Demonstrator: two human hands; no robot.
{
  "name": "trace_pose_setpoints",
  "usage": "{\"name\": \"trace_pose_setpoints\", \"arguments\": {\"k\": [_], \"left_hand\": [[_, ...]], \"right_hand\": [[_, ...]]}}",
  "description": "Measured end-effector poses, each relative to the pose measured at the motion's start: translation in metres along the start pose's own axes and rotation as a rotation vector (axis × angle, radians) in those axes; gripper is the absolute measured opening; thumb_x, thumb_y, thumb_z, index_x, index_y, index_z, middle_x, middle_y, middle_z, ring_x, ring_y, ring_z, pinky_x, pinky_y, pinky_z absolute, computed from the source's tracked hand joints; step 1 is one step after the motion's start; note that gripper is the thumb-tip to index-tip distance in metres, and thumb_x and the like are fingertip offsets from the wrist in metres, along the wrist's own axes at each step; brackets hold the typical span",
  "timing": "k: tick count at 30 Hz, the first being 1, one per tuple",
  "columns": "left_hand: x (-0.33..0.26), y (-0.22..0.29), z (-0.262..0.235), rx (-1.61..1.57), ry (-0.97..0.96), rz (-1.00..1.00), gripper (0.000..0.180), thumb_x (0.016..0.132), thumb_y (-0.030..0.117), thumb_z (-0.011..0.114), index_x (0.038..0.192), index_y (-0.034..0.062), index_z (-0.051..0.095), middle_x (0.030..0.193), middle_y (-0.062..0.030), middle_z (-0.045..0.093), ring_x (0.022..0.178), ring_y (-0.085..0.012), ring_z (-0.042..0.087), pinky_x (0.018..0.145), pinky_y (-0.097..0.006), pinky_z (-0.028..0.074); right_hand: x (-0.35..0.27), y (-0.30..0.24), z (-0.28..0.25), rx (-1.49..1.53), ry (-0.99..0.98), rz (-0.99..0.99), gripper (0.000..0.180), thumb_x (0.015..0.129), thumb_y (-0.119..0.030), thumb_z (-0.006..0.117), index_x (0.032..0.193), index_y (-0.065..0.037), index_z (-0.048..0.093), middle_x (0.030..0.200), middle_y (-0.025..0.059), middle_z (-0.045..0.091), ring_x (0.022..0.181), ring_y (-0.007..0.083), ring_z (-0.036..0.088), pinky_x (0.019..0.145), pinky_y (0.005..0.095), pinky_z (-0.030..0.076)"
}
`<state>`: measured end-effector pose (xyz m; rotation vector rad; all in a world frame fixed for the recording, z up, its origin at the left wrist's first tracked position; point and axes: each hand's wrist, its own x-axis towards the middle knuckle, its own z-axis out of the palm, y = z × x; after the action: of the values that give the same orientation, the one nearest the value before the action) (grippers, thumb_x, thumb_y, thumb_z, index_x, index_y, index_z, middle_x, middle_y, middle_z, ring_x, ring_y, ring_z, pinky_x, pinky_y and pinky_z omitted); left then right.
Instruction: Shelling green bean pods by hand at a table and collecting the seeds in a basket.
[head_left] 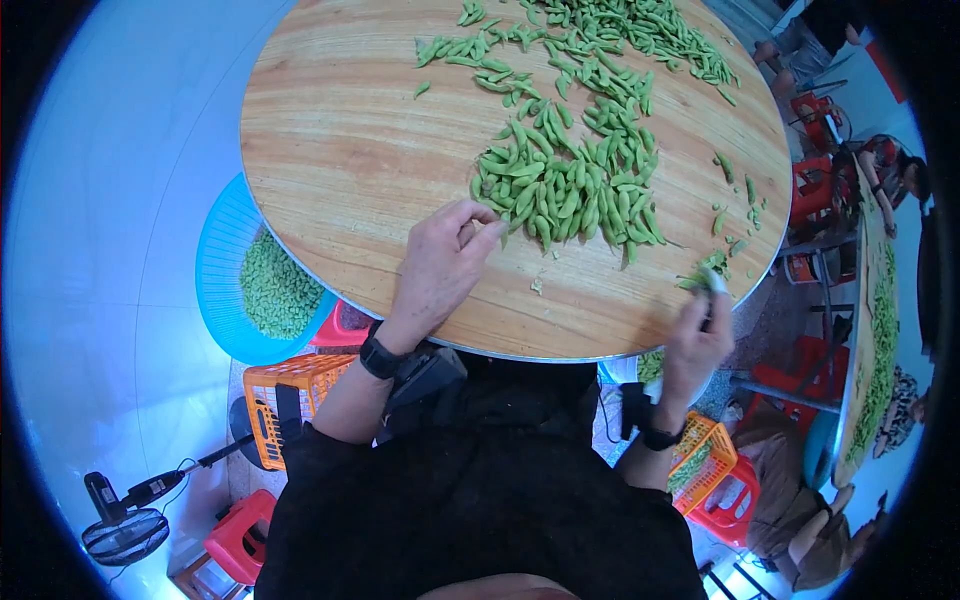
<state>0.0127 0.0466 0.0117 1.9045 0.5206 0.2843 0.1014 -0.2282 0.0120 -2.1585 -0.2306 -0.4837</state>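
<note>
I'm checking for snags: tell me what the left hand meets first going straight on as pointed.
The left hand would likely meet the pile of curved green bean pods first; the two look close, though depth is unclear.

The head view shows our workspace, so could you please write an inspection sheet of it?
Surface: round wooden table, pale crumbs in front of the pods.
Job's things: green pods spread from the middle toward the far edge.
Clutter: loose green pieces along the right side.
Hands: left hand at the pods' near left edge, grip unclear; right hand near the right edge, an unclear pale thing at its fingertips.
Cables: thin dark cable beside the fan.
Surroundings: blue basin of green beans below left, orange crates, red stools, people at right.
</note>
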Motion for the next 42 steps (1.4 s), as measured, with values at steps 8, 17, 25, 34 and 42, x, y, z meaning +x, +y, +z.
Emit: {"name": "trace_pose_setpoints", "arguments": {"k": [8,17,25,34,42], "left_hand": [[0.012,-0.008,0.012,0.485,0.131,0.317,0.02,0.082,0.014,0.067,0.094,-0.0003,0.062,0.087,-0.0179,0.062,0.083,-0.0361,0.062,0.072,-0.043,0.05],[-0.001,-0.007,-0.005,0.543,0.137,0.321,0.013,0.083,0.008,0.063,0.092,-0.0009,0.061,0.081,-0.017,0.055,0.084,-0.0361,0.059,0.073,-0.045,0.048],[-0.002,-0.016,-0.021,0.415,0.196,0.298,0.008,0.087,0.007,0.059,0.085,0.0,0.058,0.072,-0.0075,0.053,0.062,-0.0174,0.052,0.059,-0.032,0.043],[-0.027,0.007,0.013,-0.571,-0.176,-0.202,0.011,0.095,0.012,0.055,0.102,0.0026,0.054,0.076,0.002,0.052,0.059,-0.0021,0.043,0.049,-0.018,0.035],[-0.028,-0.009,0.017,-0.794,-0.284,-0.241,0.011,0.094,0.013,0.059,0.097,0.0026,0.063,0.066,0.0069,0.047,0.05,0.0002,0.035,0.042,-0.017,0.025]], "right_hand": [[0.015,0.089,-0.061,-0.641,0.073,-0.03,0.025,0.087,-0.005,0.053,0.11,0.004,0.06,0.088,0.0237,0.062,0.082,0.0385,0.063,0.07,0.0428,0.049],[-0.012,-0.044,0.036,0.228,-0.348,-0.186,0.027,0.084,0.005,0.052,0.109,0.002,0.062,0.079,0.0126,0.06,0.068,0.0211,0.061,0.06,0.0318,0.047],[-0.02,-0.079,0.07,0.493,-0.731,-0.016,0.025,0.087,-0.001,0.053,0.109,0.004,0.062,0.076,0.0119,0.065,0.065,0.0151,0.061,0.061,0.0271,0.048],[-0.023,-0.084,0.08,0.754,-0.836,0.446,0.026,0.092,-0.006,0.053,0.115,0.004,0.062,0.07,0.002,0.06,0.064,0.0065,0.054,0.057,0.0231,0.044],[-0.02,-0.075,0.066,0.973,-0.923,0.454,0.026,0.096,-0.01,0.053,0.119,0.0,0.061,0.069,-0.0045,0.049,0.056,0.0015,0.043,0.048,0.0184,0.034]]}}
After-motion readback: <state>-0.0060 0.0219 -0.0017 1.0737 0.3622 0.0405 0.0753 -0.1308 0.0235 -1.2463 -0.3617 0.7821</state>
